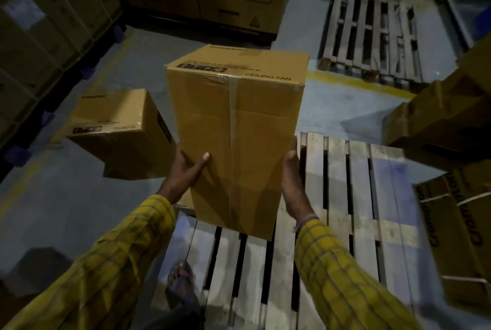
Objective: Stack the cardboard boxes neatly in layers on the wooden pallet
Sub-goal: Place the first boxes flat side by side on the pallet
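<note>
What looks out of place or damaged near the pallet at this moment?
The smaller box at the left sits tilted on the floor, off the wooden pallet. The held box, between the left hand and right hand, shows only light creases. Nothing looks spilled.

Held box: matt brown corrugated cardboard, creased; glossy clear tape strip down the centre seam.
Second box: matt brown cardboard; glossy tape glinting on top.
Wooden pallet: bare, pale, rough-sawn slats, scuffed and stained.
Far pallet: same raw weathered wood.
Floor: smooth grey concrete, dull sheen; worn yellow painted line.
Sleeves: woven yellow checked cloth, matt.
Tied cartons: printed matt cardboard, bound with pale cord.
</note>
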`<action>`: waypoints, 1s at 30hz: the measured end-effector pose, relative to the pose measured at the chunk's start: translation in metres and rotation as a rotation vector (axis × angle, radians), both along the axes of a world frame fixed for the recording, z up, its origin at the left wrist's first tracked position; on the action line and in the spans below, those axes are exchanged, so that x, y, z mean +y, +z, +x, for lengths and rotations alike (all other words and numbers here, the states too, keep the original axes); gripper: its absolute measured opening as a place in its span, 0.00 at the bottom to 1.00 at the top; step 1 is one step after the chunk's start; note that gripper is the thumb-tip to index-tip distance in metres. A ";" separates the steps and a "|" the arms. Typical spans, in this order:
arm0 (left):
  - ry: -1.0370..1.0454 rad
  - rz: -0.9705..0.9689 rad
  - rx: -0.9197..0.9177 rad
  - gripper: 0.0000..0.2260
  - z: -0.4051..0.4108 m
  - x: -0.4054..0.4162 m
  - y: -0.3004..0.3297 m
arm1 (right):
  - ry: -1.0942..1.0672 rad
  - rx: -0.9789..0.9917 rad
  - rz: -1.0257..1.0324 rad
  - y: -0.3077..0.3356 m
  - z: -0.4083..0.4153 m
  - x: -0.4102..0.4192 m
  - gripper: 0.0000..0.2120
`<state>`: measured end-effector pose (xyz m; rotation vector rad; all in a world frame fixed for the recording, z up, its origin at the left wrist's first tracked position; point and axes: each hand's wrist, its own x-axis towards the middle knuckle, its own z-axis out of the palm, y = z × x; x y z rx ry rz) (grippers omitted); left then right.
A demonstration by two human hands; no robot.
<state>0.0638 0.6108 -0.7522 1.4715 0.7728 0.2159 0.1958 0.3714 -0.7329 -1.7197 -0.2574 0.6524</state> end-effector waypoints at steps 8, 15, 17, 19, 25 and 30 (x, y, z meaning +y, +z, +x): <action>-0.073 0.167 -0.083 0.29 0.039 -0.037 0.037 | -0.182 -0.033 -0.009 0.038 0.049 -0.042 0.33; -0.110 0.143 -0.163 0.24 0.074 -0.089 0.058 | -0.194 -0.224 -0.038 0.063 0.112 -0.084 0.27; -0.126 0.143 -0.154 0.25 0.085 -0.097 0.056 | -0.178 -0.260 -0.085 0.058 0.121 -0.092 0.27; -0.164 0.157 -0.153 0.25 0.099 -0.100 0.047 | -0.187 -0.263 -0.123 0.045 0.133 -0.099 0.28; -0.235 0.151 -0.146 0.27 0.156 -0.099 -0.009 | -0.296 -0.258 -0.266 -0.010 0.182 -0.102 0.23; -0.294 0.145 -0.113 0.29 0.195 -0.100 -0.079 | -0.337 -0.290 -0.391 -0.071 0.227 -0.104 0.26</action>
